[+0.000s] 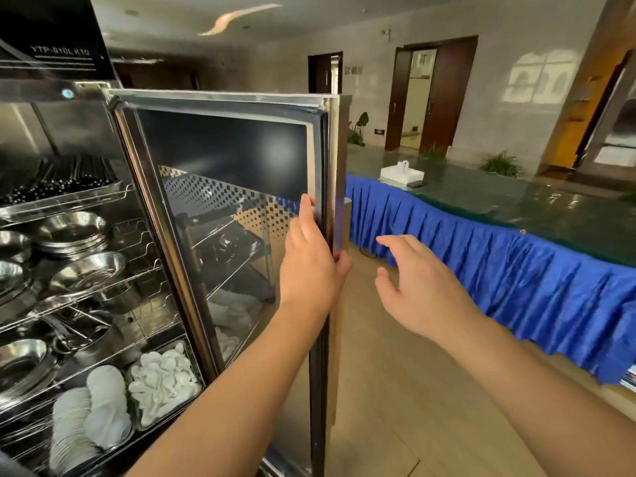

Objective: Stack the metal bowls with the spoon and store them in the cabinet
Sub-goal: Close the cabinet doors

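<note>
The steel cabinet (55,94) stands at the left with its glass door (234,160) swung open toward me. My left hand (311,259) grips the door's free edge, fingers on the inside and thumb wrapped round the outer side. My right hand (413,277) hovers just right of the door edge, fingers spread, holding nothing. On the wire shelves sit stacked metal bowls (74,232), with more metal bowls (91,270) tilted on the shelf below. I cannot make out a spoon among them.
Black chopsticks (58,182) fill a tray on the top shelf. White plates (89,418) and white ceramic spoons (165,380) lie on the bottom shelf. A long table with a blue skirt (499,270) and a white box (401,173) runs along the right, beyond the wooden floor (395,390).
</note>
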Tool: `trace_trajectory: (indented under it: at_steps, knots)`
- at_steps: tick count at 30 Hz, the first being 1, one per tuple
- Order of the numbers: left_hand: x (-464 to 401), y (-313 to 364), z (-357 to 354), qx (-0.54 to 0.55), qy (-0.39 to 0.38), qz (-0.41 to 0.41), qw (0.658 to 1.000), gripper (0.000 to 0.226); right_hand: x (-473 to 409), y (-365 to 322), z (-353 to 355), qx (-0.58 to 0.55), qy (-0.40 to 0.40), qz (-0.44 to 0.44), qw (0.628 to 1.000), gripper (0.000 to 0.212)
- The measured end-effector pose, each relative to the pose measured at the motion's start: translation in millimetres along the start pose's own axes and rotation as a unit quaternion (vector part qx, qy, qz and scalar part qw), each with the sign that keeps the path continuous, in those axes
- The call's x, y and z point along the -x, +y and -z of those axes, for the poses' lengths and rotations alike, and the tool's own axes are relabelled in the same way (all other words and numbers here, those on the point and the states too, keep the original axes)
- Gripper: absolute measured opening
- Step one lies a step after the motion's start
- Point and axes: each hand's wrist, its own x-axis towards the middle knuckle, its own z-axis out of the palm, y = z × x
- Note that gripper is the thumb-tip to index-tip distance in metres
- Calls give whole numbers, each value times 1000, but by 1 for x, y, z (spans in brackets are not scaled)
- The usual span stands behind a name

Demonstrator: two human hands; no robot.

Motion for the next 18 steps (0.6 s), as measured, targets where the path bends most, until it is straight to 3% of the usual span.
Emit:
trace_trajectory:
  at_steps: [11,13,16,18]
  knots:
    - [49,-36,91,44,-1,17,999,99,-24,-32,-72,-155,-146,-69,975,96]
    - [60,-43,110,35,3,13,999,95,-27,-47,-86,-241,-203,-44,948,80]
    - [77,-53,138,4,20,25,999,84,-23,-75,-103,-326,-271,29,905,36]
    - [88,-59,159,-13,25,51,998,81,-19,-94,-111,-366,-289,50,883,25]
